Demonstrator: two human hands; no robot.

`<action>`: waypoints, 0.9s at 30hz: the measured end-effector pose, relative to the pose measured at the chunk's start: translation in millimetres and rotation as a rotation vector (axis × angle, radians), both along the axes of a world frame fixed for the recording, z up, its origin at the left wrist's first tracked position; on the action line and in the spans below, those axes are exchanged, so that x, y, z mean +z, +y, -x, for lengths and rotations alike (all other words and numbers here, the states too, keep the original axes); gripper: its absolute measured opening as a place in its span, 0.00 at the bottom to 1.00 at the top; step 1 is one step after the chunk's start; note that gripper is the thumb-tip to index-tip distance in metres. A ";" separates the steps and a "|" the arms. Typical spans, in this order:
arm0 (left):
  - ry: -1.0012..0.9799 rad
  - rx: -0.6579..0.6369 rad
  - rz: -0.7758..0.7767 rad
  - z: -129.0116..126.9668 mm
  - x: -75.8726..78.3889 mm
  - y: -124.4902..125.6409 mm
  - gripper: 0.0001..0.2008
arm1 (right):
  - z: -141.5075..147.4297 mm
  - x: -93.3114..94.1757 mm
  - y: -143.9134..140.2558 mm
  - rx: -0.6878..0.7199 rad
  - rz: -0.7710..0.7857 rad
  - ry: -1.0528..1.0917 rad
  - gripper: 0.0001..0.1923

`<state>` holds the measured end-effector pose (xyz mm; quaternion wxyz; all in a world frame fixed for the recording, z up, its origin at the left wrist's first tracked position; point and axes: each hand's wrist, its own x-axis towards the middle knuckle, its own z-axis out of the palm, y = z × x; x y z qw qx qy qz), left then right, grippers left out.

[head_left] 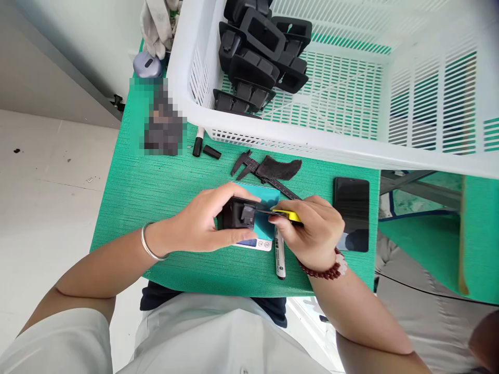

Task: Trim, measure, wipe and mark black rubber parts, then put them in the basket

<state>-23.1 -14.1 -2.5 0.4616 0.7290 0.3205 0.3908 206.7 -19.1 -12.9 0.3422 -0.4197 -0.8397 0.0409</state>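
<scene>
My left hand (212, 221) grips a black plastic part (237, 214) with its thumb and fingers on opposite sides. In my right hand (312, 226) is a yellow-and-black utility knife (290, 215), its thin blade reaching left to the part's near end. Whether the blade touches the part I cannot tell. Beneath both hands lies a small digital scale (265, 244) with a blue-green top, partly covered. A white marker (279, 254) rests just below my right hand. Black calipers (249, 165) lie beyond the hands, partly under a dark cloth scrap (278, 169).
A white slatted basket (312, 137) holding several black plastic parts (257, 57) stands at the back. A phone (352, 213) lies right on the green mat (156, 176). An uncapped-looking marker (198, 143), a black cap (212, 151), a grey oval case (147, 65) and gloves (158, 26) are at left.
</scene>
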 end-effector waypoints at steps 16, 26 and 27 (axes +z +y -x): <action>-0.070 -0.006 0.066 -1.5 0.3 -3.4 0.21 | 1.4 1.5 -2.8 -0.025 0.033 0.022 0.14; -0.075 0.010 0.053 -1.4 4.5 -4.7 0.20 | 2.9 3.3 -3.8 0.013 0.053 0.039 0.16; -0.072 0.015 0.054 -1.4 4.9 -4.9 0.20 | 3.1 3.6 -3.7 0.031 0.062 0.033 0.17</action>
